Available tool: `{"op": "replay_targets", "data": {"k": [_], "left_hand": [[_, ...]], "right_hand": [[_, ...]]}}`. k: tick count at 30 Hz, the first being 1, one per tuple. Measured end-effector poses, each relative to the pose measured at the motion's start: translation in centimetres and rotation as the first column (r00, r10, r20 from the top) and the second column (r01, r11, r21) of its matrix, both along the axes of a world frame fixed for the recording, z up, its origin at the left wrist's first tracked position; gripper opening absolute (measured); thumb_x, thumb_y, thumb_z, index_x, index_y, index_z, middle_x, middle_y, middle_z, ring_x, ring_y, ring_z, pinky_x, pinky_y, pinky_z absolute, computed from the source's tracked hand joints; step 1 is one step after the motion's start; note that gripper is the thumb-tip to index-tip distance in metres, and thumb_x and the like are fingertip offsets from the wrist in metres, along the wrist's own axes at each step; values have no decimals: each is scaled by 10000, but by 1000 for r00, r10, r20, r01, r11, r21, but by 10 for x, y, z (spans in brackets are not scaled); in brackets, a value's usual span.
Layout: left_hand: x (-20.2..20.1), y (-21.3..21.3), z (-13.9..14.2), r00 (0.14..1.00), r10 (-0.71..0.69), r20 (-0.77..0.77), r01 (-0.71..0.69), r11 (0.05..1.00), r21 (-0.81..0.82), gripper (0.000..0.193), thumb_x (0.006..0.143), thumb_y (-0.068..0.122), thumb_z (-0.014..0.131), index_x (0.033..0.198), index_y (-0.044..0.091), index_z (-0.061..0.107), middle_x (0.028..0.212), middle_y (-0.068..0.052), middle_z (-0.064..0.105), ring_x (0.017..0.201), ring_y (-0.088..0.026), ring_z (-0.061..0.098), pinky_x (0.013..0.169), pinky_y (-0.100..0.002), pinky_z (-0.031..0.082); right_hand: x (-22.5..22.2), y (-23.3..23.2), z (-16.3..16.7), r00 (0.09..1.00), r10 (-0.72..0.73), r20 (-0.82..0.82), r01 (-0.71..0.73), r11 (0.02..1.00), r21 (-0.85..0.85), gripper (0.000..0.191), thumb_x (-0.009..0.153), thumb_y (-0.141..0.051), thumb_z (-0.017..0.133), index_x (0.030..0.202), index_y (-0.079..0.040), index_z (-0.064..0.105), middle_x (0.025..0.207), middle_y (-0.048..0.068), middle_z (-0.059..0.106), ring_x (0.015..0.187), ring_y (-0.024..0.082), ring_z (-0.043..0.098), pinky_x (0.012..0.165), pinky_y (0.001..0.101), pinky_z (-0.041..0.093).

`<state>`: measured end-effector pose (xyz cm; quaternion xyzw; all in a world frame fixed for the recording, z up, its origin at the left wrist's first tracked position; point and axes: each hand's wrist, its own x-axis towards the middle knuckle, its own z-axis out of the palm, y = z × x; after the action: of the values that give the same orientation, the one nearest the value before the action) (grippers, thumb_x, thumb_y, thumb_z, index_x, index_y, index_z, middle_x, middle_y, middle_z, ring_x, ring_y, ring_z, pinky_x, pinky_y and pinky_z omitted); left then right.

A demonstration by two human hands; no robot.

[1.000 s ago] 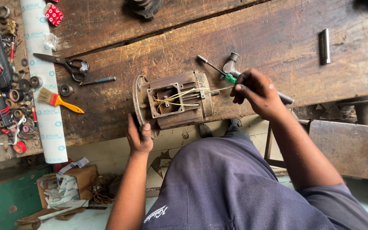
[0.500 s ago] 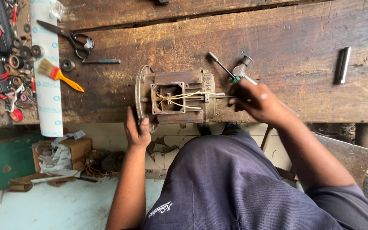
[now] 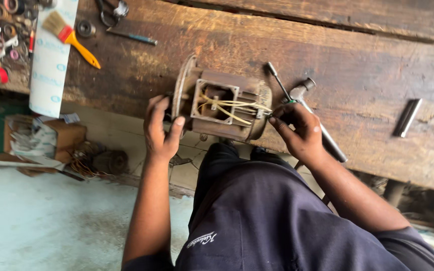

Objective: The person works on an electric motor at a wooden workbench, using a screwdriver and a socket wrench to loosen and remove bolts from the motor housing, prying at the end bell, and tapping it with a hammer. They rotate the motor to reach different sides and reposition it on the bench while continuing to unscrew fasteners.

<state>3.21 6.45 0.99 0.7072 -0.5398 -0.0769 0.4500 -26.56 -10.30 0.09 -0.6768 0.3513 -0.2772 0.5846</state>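
A rusty electric motor (image 3: 222, 105) lies at the near edge of a worn wooden bench (image 3: 357, 65), its open terminal box showing pale yellow wires. My left hand (image 3: 160, 129) grips the motor's round end plate on the left. At the motor's right end my right hand (image 3: 297, 131) is closed around a green-handled screwdriver (image 3: 279, 83), its fingertips touching the wire ends. A hammer (image 3: 313, 115) lies on the bench just behind that hand.
A yellow-handled brush (image 3: 71, 36), scissors (image 3: 112, 11), a thin dark tool (image 3: 131, 36) and a white roll (image 3: 51, 55) lie at the left. A metal cylinder (image 3: 407, 118) rests at the right. Cardboard boxes and wire coils (image 3: 94, 160) sit on the floor below.
The view has shifted closer and to the right. My right hand has moved in from the motor's far right to its wire ends; my left hand stays on the end plate.
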Motion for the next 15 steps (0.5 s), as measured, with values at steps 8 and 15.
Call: {"op": "replay_targets", "data": {"k": [8,15], "left_hand": [[-16,-18,-1,991,-83,-109,79,996,-35,427,983,362,720,1130,-11,574,1059,-174,606,969,-321,629,843,-416,517],[-31,-28,-10,940,-264,-216,256,965,-66,523,954,535,722,1143,66,588,1018,-80,612,906,-203,649,733,-347,558]], "right_hand": [[-28,3,-9,989,-137,-50,143,978,153,174,939,35,748,1077,18,645,1022,27,636,944,98,616,837,244,511],[-54,30,8,927,-359,-110,374,904,205,189,958,42,699,1132,-4,643,1044,39,666,918,105,630,804,240,522]]}}
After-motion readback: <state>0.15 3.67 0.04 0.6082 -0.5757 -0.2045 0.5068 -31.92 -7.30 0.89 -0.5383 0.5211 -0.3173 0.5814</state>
